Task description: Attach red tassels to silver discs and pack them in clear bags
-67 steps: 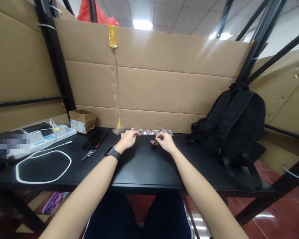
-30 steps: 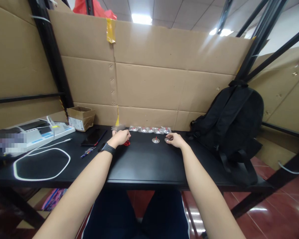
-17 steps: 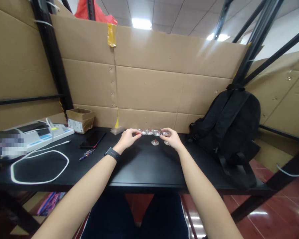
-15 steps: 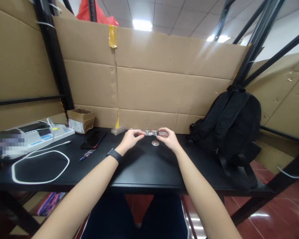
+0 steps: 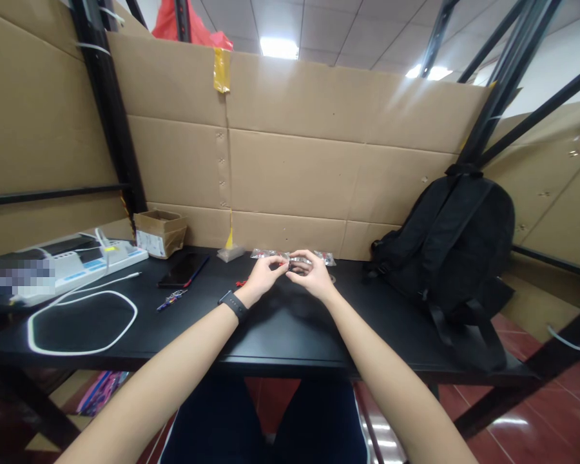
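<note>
Head view: left hand (image 5: 263, 277), pinching a small red piece (image 5: 283, 262), and right hand (image 5: 314, 277), its hold unclear, have drawn together, apparently making the work two-handed, above the worktop (image 5: 290, 328), in front of wrapped packets (image 5: 263, 254).

Red part (image 5: 283, 263): small, pinched in left hand (image 5: 263, 277), right hand (image 5: 312, 274) fingertips right beside; shape mostly hidden. Red bits (image 5: 241, 283) lie loose to its left. Disc (image 5: 333, 280) at right, only rim showing. Clear packets (image 5: 325, 258) behind, row partly covered.
</note>
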